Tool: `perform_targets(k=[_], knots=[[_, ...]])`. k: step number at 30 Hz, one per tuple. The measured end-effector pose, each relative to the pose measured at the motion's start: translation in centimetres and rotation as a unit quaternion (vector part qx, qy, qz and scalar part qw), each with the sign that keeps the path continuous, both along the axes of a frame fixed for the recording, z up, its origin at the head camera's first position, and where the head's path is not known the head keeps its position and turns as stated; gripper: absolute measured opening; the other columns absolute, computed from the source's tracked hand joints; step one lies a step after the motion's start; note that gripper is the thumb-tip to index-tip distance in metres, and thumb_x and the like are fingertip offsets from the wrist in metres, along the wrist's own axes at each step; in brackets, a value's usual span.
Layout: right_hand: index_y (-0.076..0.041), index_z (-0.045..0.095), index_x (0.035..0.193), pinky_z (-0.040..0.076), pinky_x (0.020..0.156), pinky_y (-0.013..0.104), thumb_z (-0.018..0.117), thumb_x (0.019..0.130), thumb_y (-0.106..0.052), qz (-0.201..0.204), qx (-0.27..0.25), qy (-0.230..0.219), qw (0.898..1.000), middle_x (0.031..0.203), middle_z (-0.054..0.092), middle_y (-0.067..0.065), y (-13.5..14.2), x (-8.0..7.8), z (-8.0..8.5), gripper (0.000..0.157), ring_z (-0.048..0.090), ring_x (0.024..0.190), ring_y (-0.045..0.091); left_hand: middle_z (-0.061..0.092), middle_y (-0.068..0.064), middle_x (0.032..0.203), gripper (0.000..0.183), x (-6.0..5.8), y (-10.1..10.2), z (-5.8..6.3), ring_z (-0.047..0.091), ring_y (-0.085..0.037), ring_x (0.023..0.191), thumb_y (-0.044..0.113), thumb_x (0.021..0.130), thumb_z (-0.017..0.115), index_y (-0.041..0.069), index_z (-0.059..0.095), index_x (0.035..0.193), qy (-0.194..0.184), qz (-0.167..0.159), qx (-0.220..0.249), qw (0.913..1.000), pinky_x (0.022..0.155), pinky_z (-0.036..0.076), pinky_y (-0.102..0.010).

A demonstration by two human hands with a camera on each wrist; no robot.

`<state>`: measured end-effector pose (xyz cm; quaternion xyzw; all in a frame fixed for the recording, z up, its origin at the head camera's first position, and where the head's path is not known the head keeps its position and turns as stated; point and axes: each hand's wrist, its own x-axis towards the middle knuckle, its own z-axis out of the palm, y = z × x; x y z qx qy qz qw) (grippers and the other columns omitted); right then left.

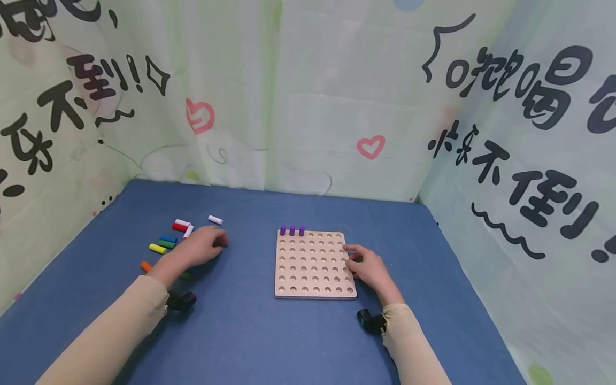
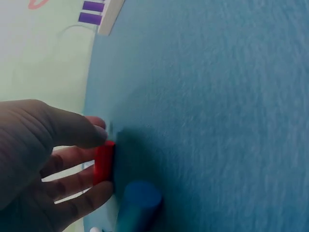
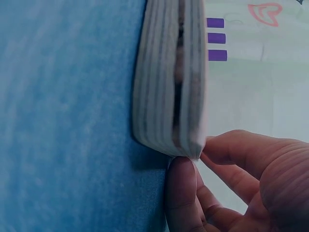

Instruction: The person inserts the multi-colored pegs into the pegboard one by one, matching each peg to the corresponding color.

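My left hand (image 1: 197,248) is low over the left side of the table, fingers bent. In the left wrist view its thumb and fingers close around a red peg (image 2: 103,163); the head view hides this peg. My right hand (image 1: 368,267) grips the right edge of a square wooden pegboard (image 1: 313,298). In the right wrist view a finger lies over the board's corner and the thumb (image 3: 183,191) presses the side. Upright purple pegs (image 1: 292,230) fill the left end of the board's far row. The other holes that show hold no pegs.
Loose pegs lie around my left hand: another red peg (image 1: 179,227), a yellow peg (image 1: 157,248), a blue peg (image 1: 168,239), an orange peg (image 1: 146,266) and several white ones. Printed curtains (image 1: 308,107) border the blue tabletop (image 1: 240,331) behind and at both sides.
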<state>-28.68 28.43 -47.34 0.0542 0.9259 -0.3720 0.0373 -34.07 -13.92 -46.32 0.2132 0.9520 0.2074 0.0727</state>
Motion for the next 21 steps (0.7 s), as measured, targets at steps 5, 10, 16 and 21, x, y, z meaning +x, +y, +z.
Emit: perform_targets(k=[5, 10, 16, 21], knots=[[-0.009, 0.06, 0.144, 0.058, 0.069, 0.033, 0.063, 0.098, -0.009, 0.001, 0.001, 0.004, 1.0, 0.117, 0.064, 0.019, -0.1, 0.0, -0.1, 0.046, 0.064, 0.082, 0.02, 0.069, -0.016, 0.113, 0.03, 0.2, -0.8, 0.3, 0.063, -0.03, 0.101, -0.008, 0.089, 0.063, 0.001, 0.071, 0.115, -0.01, 0.007, -0.007, 0.9999, 0.095, 0.056, -0.051], [-0.01, 0.059, 0.144, 0.059, 0.07, 0.033, 0.063, 0.098, -0.01, 0.003, -0.002, 0.002, 1.0, 0.117, 0.064, 0.018, -0.1, 0.1, -0.3, 0.046, 0.064, 0.082, 0.02, 0.065, -0.02, 0.12, 0.034, 0.6, -1.3, 0.3, 0.061, -0.036, 0.108, -0.011, 0.089, 0.062, 0.001, 0.071, 0.119, -0.007, 0.03, -0.016, 0.9994, 0.098, 0.055, -0.053], [-0.011, 0.06, 0.144, 0.059, 0.071, 0.033, 0.063, 0.098, -0.011, -0.004, -0.003, -0.002, 1.0, 0.119, 0.063, 0.018, 0.0, 0.0, -0.3, 0.046, 0.064, 0.083, 0.021, 0.063, -0.021, 0.12, 0.032, 0.4, -1.5, -0.1, 0.055, -0.04, 0.114, -0.009, 0.091, 0.063, 0.002, 0.071, 0.119, -0.001, 0.046, -0.025, 0.9986, 0.098, 0.053, -0.055], [-0.012, 0.06, 0.144, 0.058, 0.071, 0.033, 0.063, 0.098, -0.011, -0.007, 0.0, -0.004, 1.0, 0.12, 0.063, 0.018, 0.1, -0.1, -0.2, 0.047, 0.064, 0.083, 0.02, 0.066, -0.018, 0.115, 0.028, -0.1, -1.4, -0.3, 0.06, -0.034, 0.105, -0.007, 0.092, 0.063, 0.001, 0.07, 0.117, 0.001, 0.044, -0.023, 0.9988, 0.096, 0.055, -0.052]])
